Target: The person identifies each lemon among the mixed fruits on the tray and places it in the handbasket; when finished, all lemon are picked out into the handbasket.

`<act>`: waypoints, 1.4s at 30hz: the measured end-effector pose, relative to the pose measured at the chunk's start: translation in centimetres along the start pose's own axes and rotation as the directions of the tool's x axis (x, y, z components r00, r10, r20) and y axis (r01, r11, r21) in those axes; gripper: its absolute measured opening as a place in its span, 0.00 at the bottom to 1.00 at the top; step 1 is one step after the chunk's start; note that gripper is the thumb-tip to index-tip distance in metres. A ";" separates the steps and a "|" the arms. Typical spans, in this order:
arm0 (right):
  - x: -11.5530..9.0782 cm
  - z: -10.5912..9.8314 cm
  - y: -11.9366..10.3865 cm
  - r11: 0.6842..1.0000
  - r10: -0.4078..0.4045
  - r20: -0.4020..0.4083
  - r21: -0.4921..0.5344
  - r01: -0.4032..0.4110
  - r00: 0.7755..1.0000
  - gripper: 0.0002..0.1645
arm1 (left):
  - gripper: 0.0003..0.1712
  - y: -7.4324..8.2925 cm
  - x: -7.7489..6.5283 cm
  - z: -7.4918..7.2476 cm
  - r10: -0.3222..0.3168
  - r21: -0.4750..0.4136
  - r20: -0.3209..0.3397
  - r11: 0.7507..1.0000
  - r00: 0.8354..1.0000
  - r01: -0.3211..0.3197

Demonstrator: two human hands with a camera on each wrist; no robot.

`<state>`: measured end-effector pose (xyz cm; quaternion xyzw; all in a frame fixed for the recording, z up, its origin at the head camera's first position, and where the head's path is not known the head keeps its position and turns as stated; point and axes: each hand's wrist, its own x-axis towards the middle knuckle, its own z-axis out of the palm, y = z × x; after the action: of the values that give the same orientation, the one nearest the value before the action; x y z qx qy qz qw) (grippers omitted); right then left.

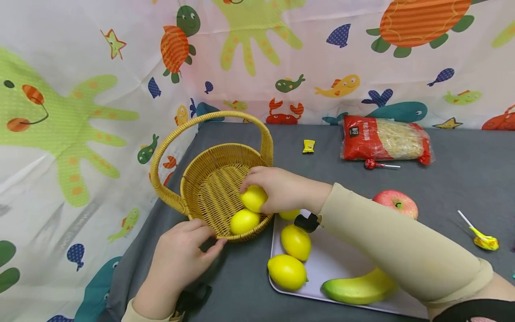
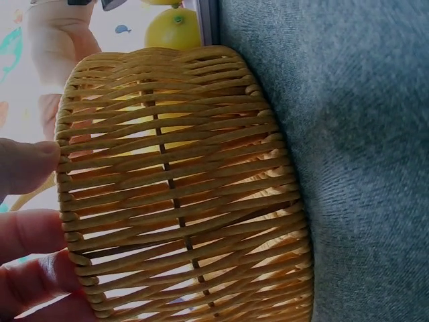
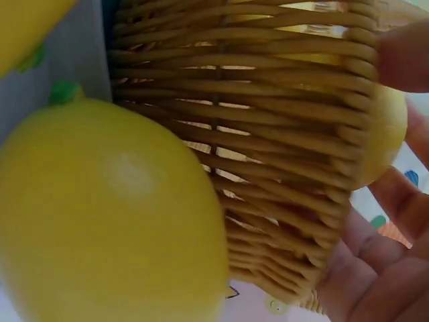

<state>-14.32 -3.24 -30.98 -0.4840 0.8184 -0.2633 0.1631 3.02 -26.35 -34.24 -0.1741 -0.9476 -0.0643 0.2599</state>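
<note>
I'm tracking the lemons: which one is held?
The lemon gripped by the right hand at the basket; another lies inside, the rest on the tray.

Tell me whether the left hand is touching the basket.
Touching. The left wrist view shows it plainly: the left hand has its fingers against the woven rim of the basket.

The hands (image 1: 179,255) are bare, with beige sleeves (image 1: 374,239) and small black wrist-mounted devices (image 1: 307,223).

White fabric walls printed with colourful sea animals (image 1: 257,89) rise behind and left. A grey cloth-covered desk (image 1: 241,277) meets them.
</note>
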 end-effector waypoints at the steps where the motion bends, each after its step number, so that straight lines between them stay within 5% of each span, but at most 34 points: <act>1: 0.1 0.2 0.0 1.000 0.006 0.019 -0.021 -0.006 1.000 0.31 | 0.10 0.0 0.0 0.0 0.001 -0.001 0.000 1.000 1.000 -0.001; 18: 1.4 1.8 -0.5 0.992 0.016 0.129 -0.126 0.000 0.992 0.22 | 0.11 -0.2 -0.1 0.3 -0.027 -0.030 0.031 0.999 0.999 0.028; 29: -2.7 0.6 -1.2 1.000 0.007 -0.041 0.027 -0.006 0.999 0.20 | 0.11 0.0 -0.2 0.2 -0.041 -0.029 0.034 0.999 0.999 0.042; 34: -6.2 0.1 -1.6 0.987 0.135 -0.068 0.095 -0.129 0.988 0.19 | 0.10 0.0 -0.4 0.3 -0.040 -0.039 0.027 0.998 0.999 0.041; 42: -9.7 1.1 0.4 0.924 0.380 -0.019 0.048 -0.379 0.925 0.18 | 0.10 -0.1 -0.3 0.3 -0.034 -0.041 0.024 0.999 0.999 0.035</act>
<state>-9.41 5.10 -32.03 -0.3090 0.8929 -0.2511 0.2103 3.09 -26.52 -34.63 -0.1637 -0.9519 -0.0866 0.2442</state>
